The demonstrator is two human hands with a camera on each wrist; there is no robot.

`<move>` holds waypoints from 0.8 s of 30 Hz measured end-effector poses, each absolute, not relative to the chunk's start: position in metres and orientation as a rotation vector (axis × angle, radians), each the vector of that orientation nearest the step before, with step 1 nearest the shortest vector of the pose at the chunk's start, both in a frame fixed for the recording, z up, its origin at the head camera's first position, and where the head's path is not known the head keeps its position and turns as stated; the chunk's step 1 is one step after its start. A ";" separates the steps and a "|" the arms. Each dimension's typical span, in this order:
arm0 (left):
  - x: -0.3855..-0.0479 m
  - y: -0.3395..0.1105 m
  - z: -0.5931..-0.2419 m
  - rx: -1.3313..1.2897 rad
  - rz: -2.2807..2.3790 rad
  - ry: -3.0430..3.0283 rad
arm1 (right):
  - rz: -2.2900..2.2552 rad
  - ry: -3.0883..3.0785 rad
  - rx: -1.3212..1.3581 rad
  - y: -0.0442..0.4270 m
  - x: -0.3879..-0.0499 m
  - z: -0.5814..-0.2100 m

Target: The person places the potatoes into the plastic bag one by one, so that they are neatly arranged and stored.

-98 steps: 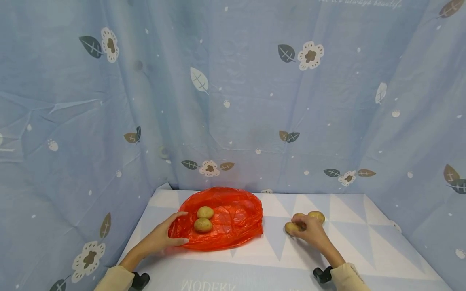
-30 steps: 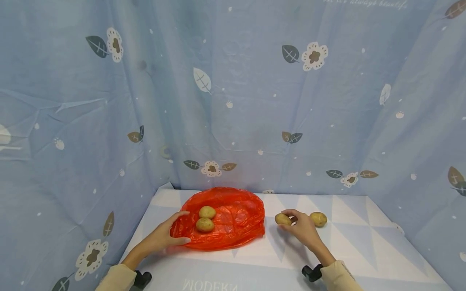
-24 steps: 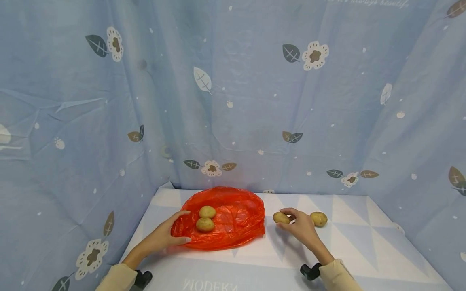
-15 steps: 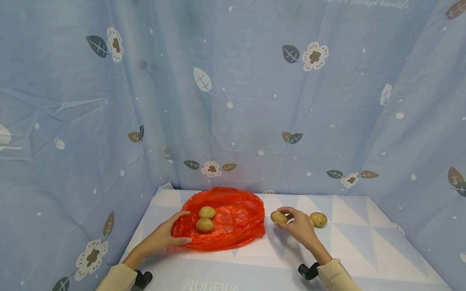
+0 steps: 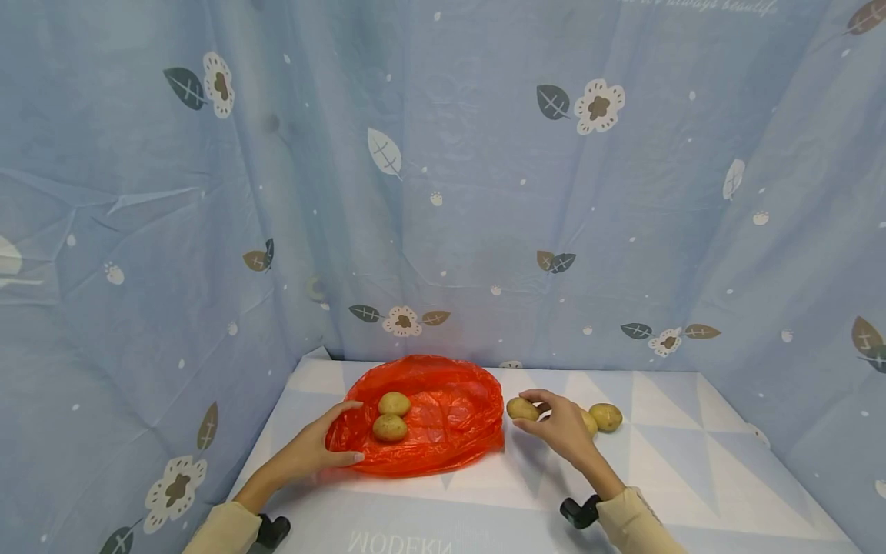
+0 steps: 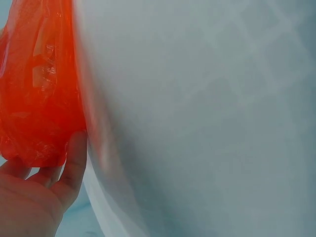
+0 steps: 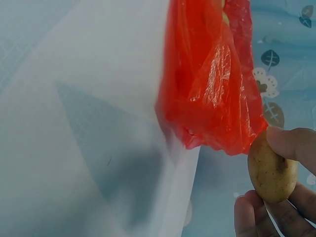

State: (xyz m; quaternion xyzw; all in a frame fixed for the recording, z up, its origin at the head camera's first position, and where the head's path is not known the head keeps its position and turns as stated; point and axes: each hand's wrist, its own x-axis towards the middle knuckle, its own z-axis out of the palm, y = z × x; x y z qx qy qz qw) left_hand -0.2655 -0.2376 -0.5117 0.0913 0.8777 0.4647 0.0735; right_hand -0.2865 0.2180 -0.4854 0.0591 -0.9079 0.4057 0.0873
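A red plastic bag [image 5: 450, 415] lies spread on the table with its mouth facing up. Two potatoes, one at the back [image 5: 394, 404] and one in front [image 5: 390, 428], rest in its left part. The left hand [image 5: 308, 450] curves round the bag's left end, thumb at the front and fingers behind, and holds it. Between thumb and fingertips the right hand [image 5: 564, 431] pinches a potato [image 5: 522, 408] just right of the bag's rim. In the right wrist view this potato [image 7: 271, 170] has a dark mark and overlaps the bag's edge [image 7: 212, 98].
On the table [image 5: 664, 469], a potato [image 5: 606, 417] lies beyond the right hand. Another potato [image 5: 590, 422] beside it is partly hidden by that hand. A blue patterned curtain [image 5: 471, 192] encloses the back and sides.
The right hand has picked up a potato from the group on the right and carried it left to near the bag's rim. The left hand has stayed at the bag.
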 end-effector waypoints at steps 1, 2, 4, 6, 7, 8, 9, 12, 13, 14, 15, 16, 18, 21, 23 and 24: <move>-0.266 -0.238 -0.512 0.278 1.396 2.636 | 1.215 -2.703 0.179 0.217 -0.286 -0.485; -0.266 -0.238 -0.512 0.281 1.397 2.636 | 1.217 -2.700 0.187 0.216 -0.286 -0.485; -0.266 -0.238 -0.513 0.286 1.397 2.638 | 1.220 -2.696 0.196 0.214 -0.287 -0.484; -0.266 -0.238 -0.513 0.289 1.398 2.639 | 1.233 -2.690 0.212 0.211 -0.287 -0.483; -0.266 -0.238 -0.513 0.288 1.397 2.641 | 1.243 -2.689 0.220 0.210 -0.287 -0.483; -0.265 -0.238 -0.513 0.288 1.396 2.642 | 1.248 -2.686 0.229 0.209 -0.287 -0.482; -0.266 -0.238 -0.513 0.287 1.396 2.643 | 1.261 -2.685 0.233 0.208 -0.287 -0.482; -0.266 -0.238 -0.513 0.288 1.397 2.642 | 1.283 -2.681 0.249 0.204 -0.286 -0.480; -0.266 -0.238 -0.514 0.289 1.397 2.642 | 1.286 -2.681 0.253 0.203 -0.286 -0.480; -0.266 -0.238 -0.514 0.291 1.397 2.642 | 1.283 -2.682 0.255 0.202 -0.286 -0.480; -0.266 -0.238 -0.513 0.292 1.399 2.640 | 1.286 -2.685 0.254 0.200 -0.286 -0.479; -0.266 -0.238 -0.513 0.293 1.399 2.641 | 1.287 -2.687 0.258 0.199 -0.286 -0.479; -0.266 -0.238 -0.514 0.297 1.396 2.644 | 1.283 -2.692 0.264 0.197 -0.286 -0.479; -0.265 -0.238 -0.514 0.300 1.394 2.646 | 1.293 -2.689 0.276 0.193 -0.287 -0.479; -0.265 -0.238 -0.514 0.299 1.390 2.650 | 1.303 -2.681 0.293 0.191 -0.287 -0.478; -0.265 -0.238 -0.514 0.297 1.391 2.649 | 1.309 -2.676 0.305 0.189 -0.287 -0.478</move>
